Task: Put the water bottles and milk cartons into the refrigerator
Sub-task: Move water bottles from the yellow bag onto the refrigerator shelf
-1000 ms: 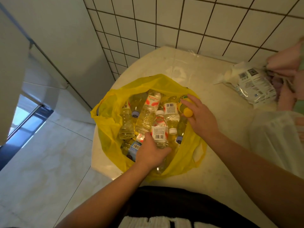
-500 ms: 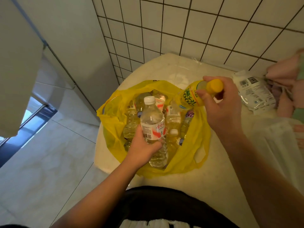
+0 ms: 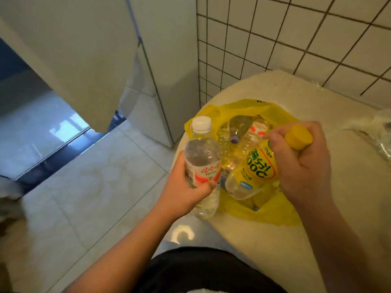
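A pale stone bench [image 3: 275,246] with a rounded edge stands against a wall of white square tiles [image 3: 306,39] with dark grout, and an open yellow plastic bag [image 3: 277,214] lies on it. At the bag's left rim the left hand [image 3: 184,193] holds a clear water bottle [image 3: 201,157], with fingers and thumb curled round its lower half over the red and white label. This bottle stands nearly upright with its white cap [image 3: 201,123] on top, near the bench's left edge. Just to the right, the right hand [image 3: 304,163] grips a second bottle [image 3: 259,168] by the neck, its fingers wrapped below the yellow cap [image 3: 298,137]. That bottle has a yellow label with green print and is tilted, cap up and to the right, clear base down and to the left above the bag's mouth. The two held bottles are close together, but whether they touch cannot be told. Inside the bag, behind them, more clear bottles [image 3: 240,132] lie heaped against each other, one with a red and white label. Left of the bench rises a tall white panel [image 3: 74,49]. Below it spreads a glossy pale tiled floor [image 3: 88,187] crossed by a dark strip. Crumpled clear plastic packaging [image 3: 378,136] lies at the far right of the bench. The person's black garment [image 3: 201,269] shows at the bottom
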`<action>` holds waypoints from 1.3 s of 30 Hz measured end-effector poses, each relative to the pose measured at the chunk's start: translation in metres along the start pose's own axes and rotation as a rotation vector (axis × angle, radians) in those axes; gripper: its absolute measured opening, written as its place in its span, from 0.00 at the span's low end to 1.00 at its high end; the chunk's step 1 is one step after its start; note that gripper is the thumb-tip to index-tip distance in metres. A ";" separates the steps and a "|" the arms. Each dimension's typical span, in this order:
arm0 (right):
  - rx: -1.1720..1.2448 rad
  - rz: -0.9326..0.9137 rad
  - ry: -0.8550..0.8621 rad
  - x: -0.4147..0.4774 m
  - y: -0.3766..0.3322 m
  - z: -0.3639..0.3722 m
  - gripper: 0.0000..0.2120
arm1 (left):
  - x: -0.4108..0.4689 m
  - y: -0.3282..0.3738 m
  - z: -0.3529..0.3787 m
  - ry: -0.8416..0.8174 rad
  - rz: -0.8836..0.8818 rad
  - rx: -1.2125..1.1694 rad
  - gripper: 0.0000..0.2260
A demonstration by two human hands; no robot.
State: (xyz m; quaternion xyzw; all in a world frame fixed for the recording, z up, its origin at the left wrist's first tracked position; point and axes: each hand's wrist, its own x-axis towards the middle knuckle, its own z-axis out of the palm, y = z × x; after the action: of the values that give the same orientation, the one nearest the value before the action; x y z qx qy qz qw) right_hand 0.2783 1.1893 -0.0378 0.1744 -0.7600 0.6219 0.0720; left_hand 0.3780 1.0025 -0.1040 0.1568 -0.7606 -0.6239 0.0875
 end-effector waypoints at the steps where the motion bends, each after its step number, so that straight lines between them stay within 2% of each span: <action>1: 0.007 -0.009 -0.018 -0.006 -0.005 0.012 0.05 | -0.006 -0.003 -0.012 0.004 -0.005 0.006 0.36; 5: 0.017 -0.023 -0.091 -0.032 -0.024 0.070 0.08 | -0.035 -0.018 -0.072 0.055 -0.030 -0.008 0.39; 9: 0.041 -0.031 -0.175 -0.066 -0.050 0.145 0.10 | -0.067 -0.039 -0.152 0.137 -0.064 0.004 0.32; 13: 0.108 -0.034 -0.250 -0.107 -0.076 0.239 0.11 | -0.105 -0.067 -0.244 0.228 -0.099 0.012 0.32; 16: 0.159 -0.050 -0.327 -0.136 -0.094 0.309 0.07 | -0.133 -0.091 -0.311 0.321 -0.114 0.012 0.35; 24: 0.234 -0.099 -0.599 -0.172 -0.138 0.452 0.06 | -0.192 -0.130 -0.433 0.646 -0.164 -0.012 0.34; 29: 0.230 -0.114 -0.762 -0.169 -0.143 0.526 0.06 | -0.197 -0.150 -0.480 0.805 -0.221 -0.055 0.35; 32: 0.246 -0.096 -0.839 -0.161 -0.142 0.574 0.06 | -0.186 -0.160 -0.510 0.880 -0.258 -0.043 0.32; 39: 0.235 -0.144 -0.917 -0.111 -0.140 0.702 0.07 | -0.122 -0.172 -0.596 0.987 -0.319 0.021 0.29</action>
State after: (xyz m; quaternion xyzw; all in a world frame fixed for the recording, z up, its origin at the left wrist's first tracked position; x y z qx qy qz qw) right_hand 0.5065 0.5044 -0.0968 0.4900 -0.6240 0.5558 -0.2483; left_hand 0.7102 0.4655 -0.1419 0.5473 -0.6015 -0.4736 0.3382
